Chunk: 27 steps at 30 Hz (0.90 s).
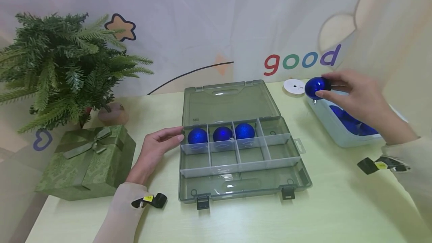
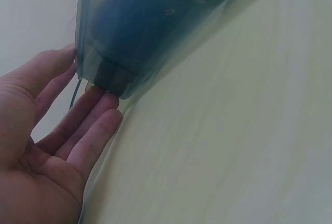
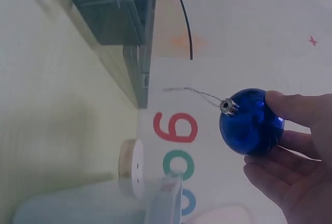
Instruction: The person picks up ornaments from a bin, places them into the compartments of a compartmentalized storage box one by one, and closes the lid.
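Note:
In the head view, my right hand [image 1: 362, 95] pinches a shiny blue ball ornament [image 1: 315, 87] between thumb and fingers, above a pale plastic tub [image 1: 332, 130]. The ornament's silver cap and thin string loop show in the right wrist view. My left hand [image 1: 156, 151] touches the left back corner of a smoky green compartment box [image 1: 236, 186], its fingers fairly straight. The box lies with its lid [image 1: 231, 102] folded back. Along its back row sit three blue balls: a left one [image 1: 197, 137], a middle one [image 1: 222, 134] and a right one [image 1: 244, 131], each in its own compartment.
More blue balls [image 1: 351, 123] lie in the tub. A white ribbon spool [image 1: 293, 87] stands behind it, near the printed curtain [image 1: 202, 21]. On the left are a green gift box [image 1: 89, 160] with a bow and a small artificial fir tree [image 1: 64, 66].

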Motion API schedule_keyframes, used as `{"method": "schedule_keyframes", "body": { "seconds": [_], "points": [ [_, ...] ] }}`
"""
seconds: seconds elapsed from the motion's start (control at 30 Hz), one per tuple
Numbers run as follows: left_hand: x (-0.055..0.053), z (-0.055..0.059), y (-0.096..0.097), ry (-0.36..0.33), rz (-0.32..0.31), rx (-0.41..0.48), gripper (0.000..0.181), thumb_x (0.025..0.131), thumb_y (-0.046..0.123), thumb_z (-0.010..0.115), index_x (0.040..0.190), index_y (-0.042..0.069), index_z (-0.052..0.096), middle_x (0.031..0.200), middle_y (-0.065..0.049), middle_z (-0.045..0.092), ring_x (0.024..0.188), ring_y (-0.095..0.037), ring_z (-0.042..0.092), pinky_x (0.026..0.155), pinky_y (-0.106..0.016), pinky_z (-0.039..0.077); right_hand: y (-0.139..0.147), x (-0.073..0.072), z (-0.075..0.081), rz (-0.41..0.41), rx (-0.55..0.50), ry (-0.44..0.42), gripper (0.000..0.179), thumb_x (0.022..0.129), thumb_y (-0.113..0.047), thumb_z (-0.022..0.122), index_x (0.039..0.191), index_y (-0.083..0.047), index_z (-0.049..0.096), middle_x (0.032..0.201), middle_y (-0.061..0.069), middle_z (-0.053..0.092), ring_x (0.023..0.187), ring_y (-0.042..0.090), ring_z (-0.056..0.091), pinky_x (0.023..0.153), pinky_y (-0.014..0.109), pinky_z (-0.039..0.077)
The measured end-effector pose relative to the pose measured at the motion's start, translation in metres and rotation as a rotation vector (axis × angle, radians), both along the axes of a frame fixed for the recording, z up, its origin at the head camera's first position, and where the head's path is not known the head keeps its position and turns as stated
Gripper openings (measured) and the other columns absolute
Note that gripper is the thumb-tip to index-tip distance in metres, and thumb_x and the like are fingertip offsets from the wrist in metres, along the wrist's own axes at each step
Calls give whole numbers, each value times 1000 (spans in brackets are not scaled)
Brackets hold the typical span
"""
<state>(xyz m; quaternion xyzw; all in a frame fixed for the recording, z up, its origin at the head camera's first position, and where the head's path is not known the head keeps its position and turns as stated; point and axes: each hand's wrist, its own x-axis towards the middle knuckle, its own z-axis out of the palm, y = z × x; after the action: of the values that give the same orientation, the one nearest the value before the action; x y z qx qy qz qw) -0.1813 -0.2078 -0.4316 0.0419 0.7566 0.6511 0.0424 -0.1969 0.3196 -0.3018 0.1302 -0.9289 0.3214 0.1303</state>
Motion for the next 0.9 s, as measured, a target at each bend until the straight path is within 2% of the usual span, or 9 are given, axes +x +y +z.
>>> {"method": "schedule_keyframes", "body": {
  "seconds": [0.07, 0.17, 0.37, 0.5, 0.63, 0.73, 0.83, 0.9],
  "points": [
    [0, 0, 0, 1, 0, 0, 41, 98, 22, 81, 134, 5, 73, 130, -8, 74, 114, -15, 71, 101, -28, 56, -4, 1, -1, 3, -4, -15, 53, 96, -12, 83, 141, 6, 61, 134, 30, 63, 113, 16, 72, 82, -4, 40],
    [0, 0, 1, 1, 0, -5, 41, 98, 22, 81, 134, 4, 73, 131, -9, 74, 114, -14, 71, 101, -27, 55, -12, 4, -1, 8, 15, -47, 54, 98, -18, 81, 143, 3, 60, 135, 28, 63, 118, 49, 65, 82, -5, 37],
    [0, 0, 1, -1, 5, -10, 41, 98, 23, 81, 134, 5, 73, 129, -9, 74, 114, -14, 71, 101, -27, 55, -26, 5, -8, 42, -11, -46, 54, 95, -14, 83, 142, 2, 61, 134, 27, 66, 117, 46, 67, 84, -4, 39],
    [0, 0, 1, -1, 6, -5, 41, 98, 22, 82, 133, 5, 74, 129, -8, 74, 114, -15, 70, 100, -27, 56, -35, 5, -15, 54, -32, -26, 54, 93, -13, 85, 141, 1, 64, 131, 23, 69, 114, 37, 70, 86, -1, 43],
    [0, 1, 1, 0, 3, -4, 41, 98, 23, 82, 134, 5, 74, 129, -8, 74, 114, -16, 70, 100, -28, 56, -43, 6, -22, 100, -71, -21, 51, 93, -9, 85, 138, 4, 64, 125, 24, 70, 112, 37, 71, 88, 2, 46],
    [0, 1, 1, -1, 3, -4, 41, 98, 23, 82, 133, 5, 74, 129, -8, 74, 114, -15, 70, 100, -27, 56, -48, 7, -25, 111, -86, -51, 51, 95, -11, 83, 139, 5, 63, 125, 24, 68, 115, 41, 68, 88, 0, 43],
    [0, 1, 1, 2, 0, -4, 41, 98, 23, 81, 134, 4, 73, 129, -9, 74, 114, -14, 70, 100, -27, 55, -54, 8, -27, 94, -80, -92, 54, 96, -17, 83, 142, 1, 62, 129, 21, 68, 119, 40, 67, 91, 2, 44],
    [0, 0, 1, 4, 3, -3, 41, 98, 22, 81, 133, 4, 74, 129, -9, 74, 114, -15, 70, 100, -27, 56, -57, 9, -28, 86, -76, -115, 55, 97, -21, 83, 144, -1, 62, 133, 20, 67, 121, 39, 66, 97, 13, 50]
  ]
}}
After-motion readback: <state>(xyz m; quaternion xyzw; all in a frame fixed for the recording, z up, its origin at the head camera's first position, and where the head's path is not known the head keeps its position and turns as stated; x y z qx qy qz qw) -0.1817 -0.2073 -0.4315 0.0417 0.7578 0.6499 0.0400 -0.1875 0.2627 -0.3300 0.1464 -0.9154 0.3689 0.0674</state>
